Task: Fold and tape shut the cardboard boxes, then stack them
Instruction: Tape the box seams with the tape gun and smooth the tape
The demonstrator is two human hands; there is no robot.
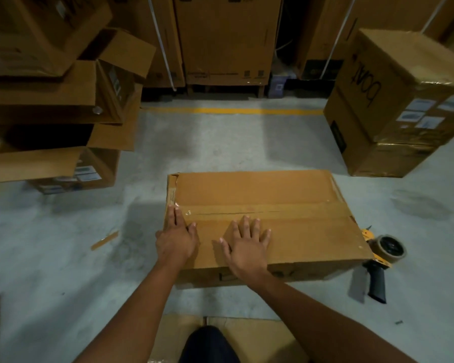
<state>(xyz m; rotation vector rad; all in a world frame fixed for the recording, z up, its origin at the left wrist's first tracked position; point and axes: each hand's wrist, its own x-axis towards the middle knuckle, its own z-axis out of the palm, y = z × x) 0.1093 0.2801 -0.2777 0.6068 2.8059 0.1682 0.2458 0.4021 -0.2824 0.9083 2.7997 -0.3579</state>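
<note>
Box (268, 226) is lying on the floor (63, 258), taped; left hand (177, 238) and right hand (247, 247) are pressing flat, fingers straight. Rubbing firmly along the tape (268, 211) should seal it.

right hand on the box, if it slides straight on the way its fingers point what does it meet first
The right hand lies flat on the box, fingers pointing toward its far edge. It would first meet the tape strip over the centre seam, seemingly right at its fingertips.
</note>
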